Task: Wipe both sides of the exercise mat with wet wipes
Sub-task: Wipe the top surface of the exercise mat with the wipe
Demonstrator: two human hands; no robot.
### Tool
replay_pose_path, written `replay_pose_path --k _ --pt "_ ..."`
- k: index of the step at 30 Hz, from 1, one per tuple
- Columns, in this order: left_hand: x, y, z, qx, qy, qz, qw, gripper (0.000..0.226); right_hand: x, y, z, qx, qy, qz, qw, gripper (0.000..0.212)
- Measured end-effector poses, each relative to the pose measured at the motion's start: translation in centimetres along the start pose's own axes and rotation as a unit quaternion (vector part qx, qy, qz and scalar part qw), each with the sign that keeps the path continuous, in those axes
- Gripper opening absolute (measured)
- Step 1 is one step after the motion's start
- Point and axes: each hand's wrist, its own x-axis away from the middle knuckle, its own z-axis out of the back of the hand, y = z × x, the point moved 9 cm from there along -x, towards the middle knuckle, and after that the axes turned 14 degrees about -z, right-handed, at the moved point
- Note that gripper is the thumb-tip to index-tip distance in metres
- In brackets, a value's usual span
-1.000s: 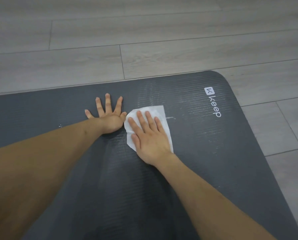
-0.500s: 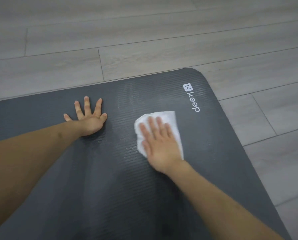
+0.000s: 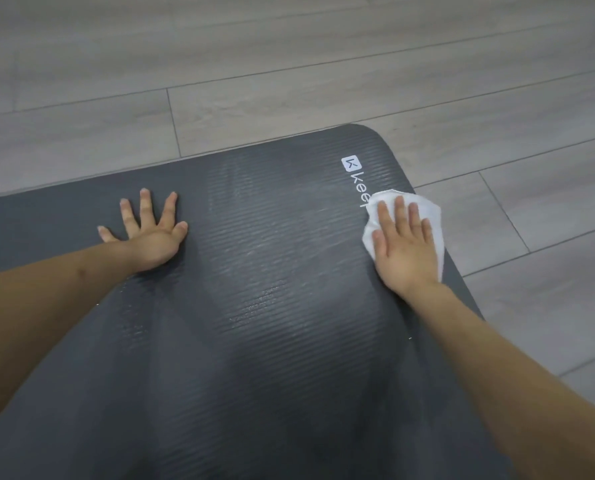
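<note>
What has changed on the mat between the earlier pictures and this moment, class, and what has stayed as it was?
The right hand has slid the wet wipe rightward across the exercise mat, from beside the left hand to the mat's right edge, where it now covers the end of the logo. The left hand stays flat with fingers spread, bracing the mat. Nothing was grasped or released.

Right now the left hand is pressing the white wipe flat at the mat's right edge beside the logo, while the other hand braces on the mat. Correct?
Not quite: the head view shows the right hand pressing the white wipe flat at the right edge of the mat, beside the logo. The left hand is the one bracing, fingers spread on the mat.
</note>
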Motion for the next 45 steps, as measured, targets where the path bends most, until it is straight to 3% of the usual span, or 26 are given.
replay_pose_path --k 2,3,6,8,10,13,15,17,18,20,22,25,27,30,33,36,40,42,45 --pt "-0.1 0.0 0.0 -0.004 0.001 -0.002 1.000 0.060 4.2 -5.7 -0.8 0.014 0.015 0.067 0.998 0.068" --pt "-0.2 0.0 0.0 -0.004 0.001 -0.003 1.000 0.060 7.3 -9.6 -1.3 0.011 0.015 0.140 0.990 0.067" --pt "-0.1 -0.1 -0.1 -0.003 0.006 -0.003 1.000 0.059 18.5 -19.3 -3.4 0.029 -0.038 0.386 0.921 0.061" --pt "-0.1 0.0 -0.1 -0.003 0.007 -0.003 1.000 0.059 19.5 -19.7 -2.9 0.007 -0.046 0.434 0.899 0.058" --pt "-0.2 0.0 -0.1 0.000 0.009 -0.006 1.000 0.059 14.4 -15.3 -2.1 -0.009 -0.013 0.363 0.931 0.057" --pt "-0.1 0.2 -0.1 0.002 0.006 -0.007 1.000 0.059 4.0 -3.9 -0.4 0.000 0.023 0.122 0.992 0.058" --pt "0.0 0.5 0.0 -0.001 0.013 -0.006 1.000 0.059 1.0 0.7 0.2 -0.011 0.000 0.026 1.000 0.060" --pt "0.1 0.6 0.2 -0.002 0.020 -0.006 1.000 0.059 1.5 -0.6 0.2 -0.031 -0.007 -0.003 0.999 0.063" --pt "0.2 0.6 0.2 -0.002 0.020 -0.005 1.000 0.059 3.2 -3.1 0.0 -0.023 -0.001 0.021 1.000 0.063" --pt "0.3 0.7 0.3 -0.003 0.014 -0.009 1.000 0.060 9.7 -11.1 -1.5 0.005 0.002 0.179 0.984 0.061" --pt "0.3 0.6 0.3 0.004 0.007 -0.015 1.000 0.060 18.9 -18.5 -3.6 0.022 -0.035 0.356 0.934 0.059" --pt "0.4 0.5 0.4 0.003 0.011 -0.019 1.000 0.061 22.8 -21.8 -3.7 0.024 -0.050 0.450 0.892 0.057" --pt "0.2 1.0 0.3 0.008 0.012 -0.024 1.000 0.061 18.1 -20.2 -2.9 0.030 -0.019 0.425 0.905 0.057" --pt "-0.1 0.8 0.1 0.013 0.009 -0.026 1.000 0.061 4.9 -16.0 -1.1 0.013 0.003 0.221 0.975 0.060" --pt "-0.3 0.6 0.0 0.009 0.013 -0.028 0.999 0.061 -1.7 -14.6 -0.9 0.014 -0.025 0.125 0.992 0.062" --pt "-0.1 0.6 0.0 0.012 0.011 -0.027 0.999 0.061 2.5 -17.7 -1.0 0.043 -0.004 0.201 0.979 0.063" --pt "0.2 0.7 0.1 0.019 0.020 -0.035 0.999 0.061 20.3 -21.5 -4.1 0.051 -0.034 0.432 0.900 0.058" --pt "0.6 0.8 0.3 0.020 0.031 -0.046 0.998 0.061 27.0 -20.9 -4.9 0.066 -0.055 0.473 0.877 0.057" --pt "2.0 1.0 0.6 0.025 0.072 -0.074 0.994 0.060 29.2 -18.6 -5.1 0.063 -0.062 0.469 0.879 0.057"
